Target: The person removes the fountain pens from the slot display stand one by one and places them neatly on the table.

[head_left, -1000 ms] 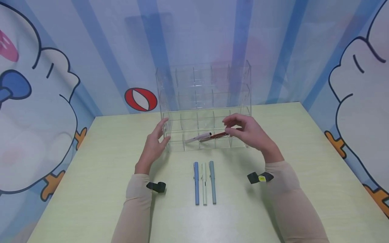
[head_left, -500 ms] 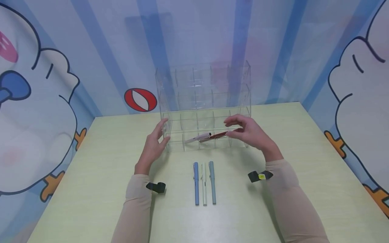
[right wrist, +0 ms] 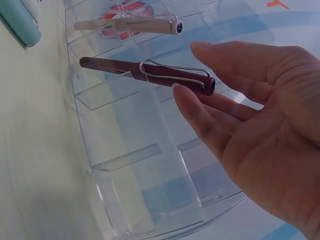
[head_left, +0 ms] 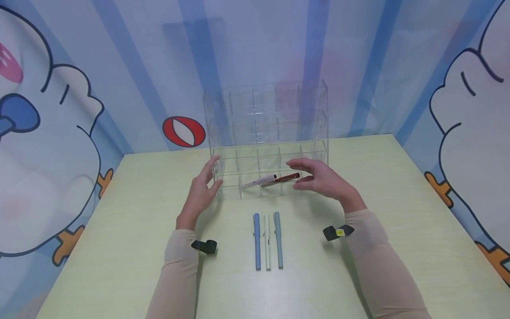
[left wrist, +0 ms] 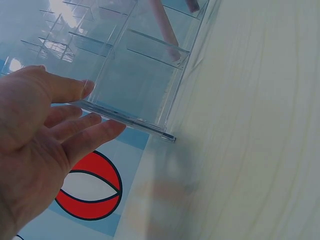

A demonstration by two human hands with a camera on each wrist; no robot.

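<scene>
A clear acrylic rack (head_left: 268, 142) with tiers of compartments stands at the back of the table. My left hand (head_left: 198, 195) grips its left side wall, thumb inside and fingers outside, as the left wrist view shows. In the front row, a pale pink pen (head_left: 262, 180) and a dark red pen (head_left: 286, 178) lean at a slant, their clipped ends to the right. My right hand (head_left: 324, 179) is beside the dark red pen's clip end, with thumb and fingers spread apart around it. The right wrist view shows the pen (right wrist: 165, 77) resting across a divider (right wrist: 107, 92).
Three pens lie side by side on the table in front of the rack: a blue one (head_left: 257, 241), a pale green one (head_left: 268, 243) and a grey-blue one (head_left: 278, 239). A striped backdrop (head_left: 263, 44) with cartoon figures rises behind the table (head_left: 139, 199).
My right hand has let go of the dark red pen, its thumb and fingers spreading apart and moving slightly left and down. The pen stays leaning in the rack. My left hand has kept its place.
</scene>
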